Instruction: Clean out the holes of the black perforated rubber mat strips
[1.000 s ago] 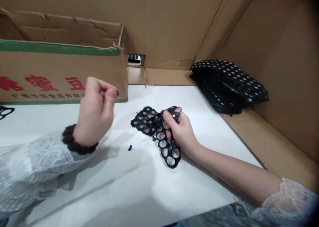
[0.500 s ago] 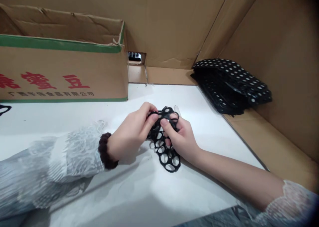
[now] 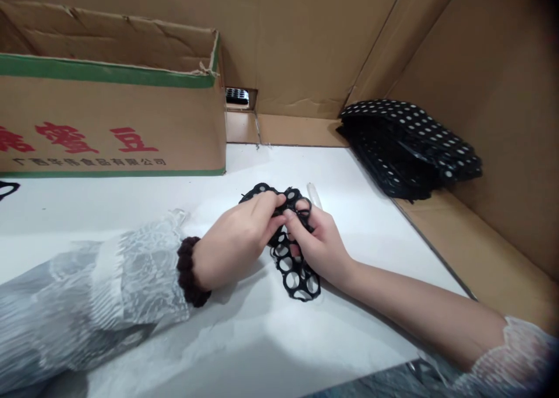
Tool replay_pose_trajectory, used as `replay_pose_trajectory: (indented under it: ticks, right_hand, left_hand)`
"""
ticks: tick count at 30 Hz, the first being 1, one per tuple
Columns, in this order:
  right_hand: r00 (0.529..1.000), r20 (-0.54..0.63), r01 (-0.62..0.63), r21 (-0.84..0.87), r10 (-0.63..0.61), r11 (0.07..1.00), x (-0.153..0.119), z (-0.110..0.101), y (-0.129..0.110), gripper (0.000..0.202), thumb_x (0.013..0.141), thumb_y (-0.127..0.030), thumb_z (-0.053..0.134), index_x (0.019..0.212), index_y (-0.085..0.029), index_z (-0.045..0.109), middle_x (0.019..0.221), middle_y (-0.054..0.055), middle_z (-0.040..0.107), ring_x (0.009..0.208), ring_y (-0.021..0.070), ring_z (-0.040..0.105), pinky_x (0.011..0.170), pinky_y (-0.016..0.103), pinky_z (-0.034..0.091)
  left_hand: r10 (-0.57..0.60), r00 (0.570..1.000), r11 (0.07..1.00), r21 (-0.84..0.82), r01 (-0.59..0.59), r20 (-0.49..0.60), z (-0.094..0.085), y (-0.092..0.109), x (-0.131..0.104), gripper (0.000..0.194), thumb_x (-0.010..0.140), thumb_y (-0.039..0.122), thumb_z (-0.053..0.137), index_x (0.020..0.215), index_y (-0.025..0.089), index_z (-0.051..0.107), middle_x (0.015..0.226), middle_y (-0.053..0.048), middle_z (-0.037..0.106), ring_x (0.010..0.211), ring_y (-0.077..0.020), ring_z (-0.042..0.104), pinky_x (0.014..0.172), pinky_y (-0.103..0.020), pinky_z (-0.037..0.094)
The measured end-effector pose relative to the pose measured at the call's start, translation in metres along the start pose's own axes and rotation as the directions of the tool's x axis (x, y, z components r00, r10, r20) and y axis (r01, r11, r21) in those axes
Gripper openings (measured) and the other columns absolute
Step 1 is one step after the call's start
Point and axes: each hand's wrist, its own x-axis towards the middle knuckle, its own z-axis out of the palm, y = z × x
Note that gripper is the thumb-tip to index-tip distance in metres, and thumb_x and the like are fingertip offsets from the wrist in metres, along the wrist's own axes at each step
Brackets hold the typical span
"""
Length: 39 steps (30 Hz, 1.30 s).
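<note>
The left hand [image 3: 238, 238] has thumb and forefinger nearly closed on the thin black sheet with round holes [image 3: 302, 281]; the right hand [image 3: 325, 244] pinches it just beside, thumb over curled fingers; the sheet hangs bunched between them, above the white tabletop [image 3: 349, 334]; close-set pinches should steady such floppy webbing, the right anchoring while the left works gently, lest thin rings tear.

Rubbery-looking black mesh [image 3: 301, 283], matt cardboard box [image 3: 174, 118]
</note>
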Motion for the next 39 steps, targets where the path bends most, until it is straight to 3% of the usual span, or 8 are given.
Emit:
replay_pose_trajectory:
  ticks: [7,13,16,22,27,32,36,39]
  right_hand:
    - [1.000,0.016,0.017,-0.002,-0.017,1.000,0.005,-0.002,0.004,0.019,0.083,-0.036,0.045,0.076,-0.018,0.044,0.055,-0.005,0.040,0.038,0.0056,0.045,0.034,0.018,0.035]
    - [0.998,0.045,0.044,-0.048,-0.041,0.998,0.006,-0.002,0.006,0.017,0.083,-0.034,0.045,0.077,-0.018,0.046,0.058,-0.004,0.041,0.037,0.0044,0.044,0.032,0.017,0.034]
    - [0.996,0.079,0.042,-0.033,-0.040,0.999,0.006,-0.001,0.006,0.014,0.084,-0.033,0.045,0.081,-0.019,0.047,0.058,-0.005,0.039,0.036,0.0033,0.042,0.031,0.017,0.034]
    - [0.996,0.085,0.017,0.017,-0.018,1.000,0.003,-0.002,0.008,0.017,0.083,-0.036,0.044,0.085,-0.020,0.049,0.062,-0.004,0.044,0.036,0.0022,0.040,0.030,0.016,0.036]
    - [0.993,0.114,0.022,-0.047,-0.016,0.999,0.000,-0.002,0.009,0.021,0.083,-0.038,0.045,0.083,-0.018,0.050,0.059,-0.004,0.043,0.034,0.0024,0.040,0.029,0.017,0.034]
    - [0.997,0.065,0.053,-0.092,-0.047,0.994,-0.001,-0.002,0.009,0.023,0.081,-0.041,0.048,0.078,-0.018,0.045,0.048,-0.006,0.041,0.035,0.0048,0.041,0.031,0.017,0.032]
    - [0.998,0.061,-0.016,-0.130,0.024,0.991,0.001,-0.001,0.008,0.029,0.084,-0.043,0.041,0.069,-0.018,0.039,0.045,-0.006,0.040,0.034,0.0055,0.042,0.031,0.018,0.031]
    - [0.994,0.111,0.007,-0.173,0.013,0.985,0.002,-0.001,0.006,0.027,0.085,-0.040,0.039,0.070,-0.018,0.040,0.048,-0.006,0.041,0.036,0.0050,0.042,0.033,0.018,0.032]
  left_hand:
    - [-0.084,0.986,0.985,-0.138,0.104,0.143,-0.007,-0.004,0.009,0.017,0.087,0.028,0.038,0.101,0.019,0.041,0.089,-0.003,0.060,0.079,-0.0141,0.058,0.064,-0.023,0.044]
    - [-0.074,0.970,0.994,-0.056,0.089,0.230,-0.008,-0.003,0.009,0.024,0.089,0.024,0.027,0.108,0.019,0.039,0.095,-0.006,0.058,0.079,-0.0172,0.056,0.066,-0.029,0.042]
    - [-0.101,0.969,0.993,-0.042,0.113,0.225,-0.007,-0.001,0.006,0.020,0.087,0.021,0.028,0.103,0.017,0.040,0.080,-0.003,0.058,0.067,-0.0158,0.055,0.058,-0.027,0.040]
    - [-0.181,0.979,0.982,-0.070,0.175,-0.098,-0.008,-0.019,0.011,0.019,0.087,0.019,0.030,0.096,0.017,0.046,0.070,0.000,0.053,0.059,-0.0117,0.049,0.057,-0.024,0.038]
    - [-0.215,0.871,0.976,-0.130,0.176,-0.442,-0.012,-0.036,0.022,0.019,0.088,0.024,0.030,0.095,0.016,0.046,0.080,-0.003,0.054,0.067,-0.0110,0.050,0.062,-0.024,0.041]
    - [0.055,0.982,0.998,0.046,-0.048,-0.179,-0.001,-0.011,0.014,0.020,0.087,0.020,0.030,0.102,0.017,0.043,0.079,-0.002,0.056,0.067,-0.0115,0.053,0.061,-0.023,0.042]
    - [0.066,0.997,0.994,0.092,-0.063,-0.028,0.005,-0.001,0.009,0.021,0.088,0.024,0.028,0.102,0.016,0.042,0.079,-0.003,0.057,0.067,-0.0139,0.054,0.059,-0.025,0.042]
    - [0.059,0.998,0.996,0.075,-0.056,-0.036,0.005,-0.002,0.008,0.022,0.088,0.023,0.028,0.104,0.017,0.042,0.083,-0.004,0.057,0.071,-0.0146,0.055,0.062,-0.026,0.043]
